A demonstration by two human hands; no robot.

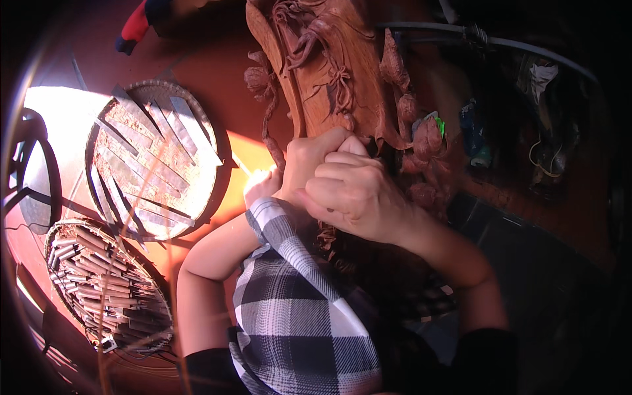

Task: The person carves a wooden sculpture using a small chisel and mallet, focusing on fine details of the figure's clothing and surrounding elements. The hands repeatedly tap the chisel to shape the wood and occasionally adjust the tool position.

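Note:
My left hand [308, 163] is closed against the lower end of a carved reddish-brown wood piece [322, 99]. My right hand [352, 187] is a fist pressed close beside it, overlapping its fingers. Whatever the two hands grip is hidden behind the knuckles. Flowers, twisting stems and buds stand out in relief on the wood, around a smoother panel. Black-and-white checked cloth [296, 289] lies below my hands, one fold running over my left wrist. A sunlit bit of skin shows left of that wrist; I cannot tell what part it is.
On the left, a round woven tray [90, 158] holds several flat metal strips. Below it, a woven basket [168, 309] is filled with wooden-handled tools [112, 283]. A dark round-framed stand [49, 171] is at the far left. A grey hose [513, 43] arches across the upper right.

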